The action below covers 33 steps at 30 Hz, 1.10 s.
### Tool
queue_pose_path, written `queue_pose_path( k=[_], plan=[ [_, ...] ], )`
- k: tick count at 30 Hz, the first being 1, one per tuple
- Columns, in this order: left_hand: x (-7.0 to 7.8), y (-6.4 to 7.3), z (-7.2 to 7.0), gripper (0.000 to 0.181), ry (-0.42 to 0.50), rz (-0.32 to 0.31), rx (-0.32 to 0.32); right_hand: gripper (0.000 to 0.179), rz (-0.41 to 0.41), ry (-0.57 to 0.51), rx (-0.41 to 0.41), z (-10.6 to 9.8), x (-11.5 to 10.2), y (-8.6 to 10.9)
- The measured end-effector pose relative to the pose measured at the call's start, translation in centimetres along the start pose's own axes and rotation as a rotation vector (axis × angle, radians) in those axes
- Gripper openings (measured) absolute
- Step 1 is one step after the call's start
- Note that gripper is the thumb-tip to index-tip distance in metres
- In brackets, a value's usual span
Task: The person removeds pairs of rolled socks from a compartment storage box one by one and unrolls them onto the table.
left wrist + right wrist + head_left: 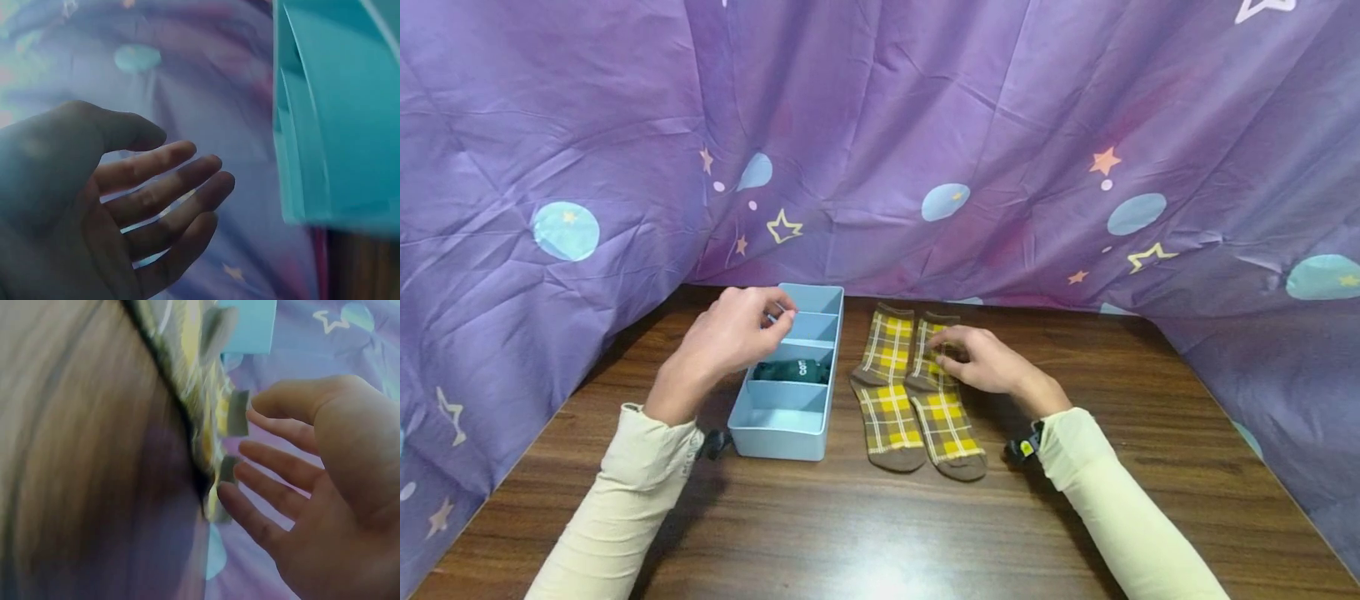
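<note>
Two plaid socks in yellow and brown, a left one (889, 383) and a right one (946, 408), lie flat side by side on the table, toes toward me. Over the upper part of the right sock is my right hand (988, 360), its fingers loosely bent and holding nothing; the right wrist view has its fingertips close by the sock cuffs (238, 414). My left hand (735, 329) hovers empty above the left side of a light blue divided box (778, 442), thumb and fingers apart. A dark green bundle (790, 371) with white letters lies in one of the box's middle compartments.
The brown wooden table (880, 533) reaches back to a purple curtain (880, 150) with stars and planets, which also hangs along both sides. Dark wrist devices show at the left cuff (715, 443) and the right cuff (1024, 448).
</note>
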<state>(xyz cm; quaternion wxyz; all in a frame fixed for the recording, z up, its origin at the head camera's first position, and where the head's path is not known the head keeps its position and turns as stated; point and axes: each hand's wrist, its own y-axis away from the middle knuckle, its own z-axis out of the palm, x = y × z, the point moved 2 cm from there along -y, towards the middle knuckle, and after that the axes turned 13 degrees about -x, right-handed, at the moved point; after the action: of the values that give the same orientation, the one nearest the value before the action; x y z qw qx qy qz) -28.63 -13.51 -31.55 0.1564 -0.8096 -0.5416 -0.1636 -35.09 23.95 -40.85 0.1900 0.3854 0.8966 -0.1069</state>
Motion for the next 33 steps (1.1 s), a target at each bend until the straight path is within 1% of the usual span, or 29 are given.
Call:
queue_pose_path(
  k=[3, 6, 11, 17, 24, 29, 33],
  plan=[
    [-1.8, -0.3, -0.1, 0.024, 0.025, 0.008, -0.004, 0.033, -0.043, 0.007, -0.005, 0.1, -1.2, -0.3],
    [-3.1, -0.6, 0.1, 0.024, 0.044, 0.007, -0.017, 0.033, -0.092, 0.005, -0.010, 0.1, -2.5, -0.5],
    [-4.7, -1.1, 0.7, 0.024, 0.062, -0.038, -0.034, 0.033, -0.153, 0.017, -0.016, 0.2, -4.8, -0.8],
    [-6.4, -1.6, 1.4, 0.026, 0.069, -0.068, -0.017, 0.034, -0.182, 0.063, -0.065, 1.0, -7.6, -1.7],
    [-7.9, -2.0, 2.5, 0.025, 0.091, -0.082, -0.003, 0.036, -0.210, 0.037, -0.128, 2.3, -9.7, -3.0],
    [-8.6, -2.2, 3.1, 0.022, 0.136, -0.048, -0.022, 0.036, -0.249, 0.027, -0.123, 2.9, -10.8, -3.8],
    [-8.9, -2.3, 3.6, 0.018, 0.177, -0.033, -0.018, 0.035, -0.280, 0.026, -0.119, 3.2, -11.7, -4.3]
  ],
)
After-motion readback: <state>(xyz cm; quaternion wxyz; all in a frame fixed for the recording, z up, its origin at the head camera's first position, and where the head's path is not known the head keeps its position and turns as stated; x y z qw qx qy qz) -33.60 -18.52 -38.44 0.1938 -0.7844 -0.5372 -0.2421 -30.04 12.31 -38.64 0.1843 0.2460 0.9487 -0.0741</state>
